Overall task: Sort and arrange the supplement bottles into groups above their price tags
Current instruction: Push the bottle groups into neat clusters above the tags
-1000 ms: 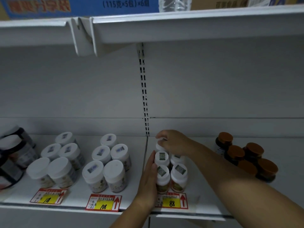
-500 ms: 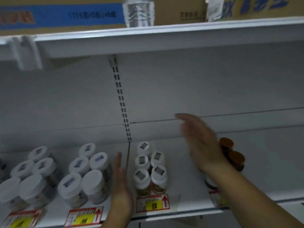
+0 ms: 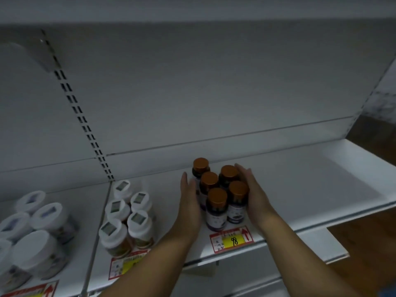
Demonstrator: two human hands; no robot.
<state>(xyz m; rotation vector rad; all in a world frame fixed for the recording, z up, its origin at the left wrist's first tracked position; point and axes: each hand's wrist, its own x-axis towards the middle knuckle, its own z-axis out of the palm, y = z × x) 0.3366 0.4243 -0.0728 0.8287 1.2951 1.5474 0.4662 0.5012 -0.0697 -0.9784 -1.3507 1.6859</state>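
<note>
Several dark bottles with brown caps (image 3: pixel 216 200) stand bunched together on the white shelf (image 3: pixel 321 189), just behind the red and yellow price tag marked 98 (image 3: pixel 232 240). My left hand (image 3: pixel 189 202) lies flat against the left side of the bunch, fingers straight. My right hand (image 3: pixel 255 196) cups its right side, fingers curved round the back bottle. Neither hand lifts a bottle. Left of them, several small white-capped bottles (image 3: pixel 128 217) stand in a tight group above their own tag (image 3: pixel 126 263).
Wider white-lidded jars (image 3: pixel 38 232) fill the far left above another tag (image 3: pixel 32 291). A slotted upright (image 3: pixel 81 118) runs down the back panel. The shelf ends at the right, with a wooden floor beyond.
Both hands have left the small white-capped bottles and moved right to the brown-capped bunch. The view has swung right and down.
</note>
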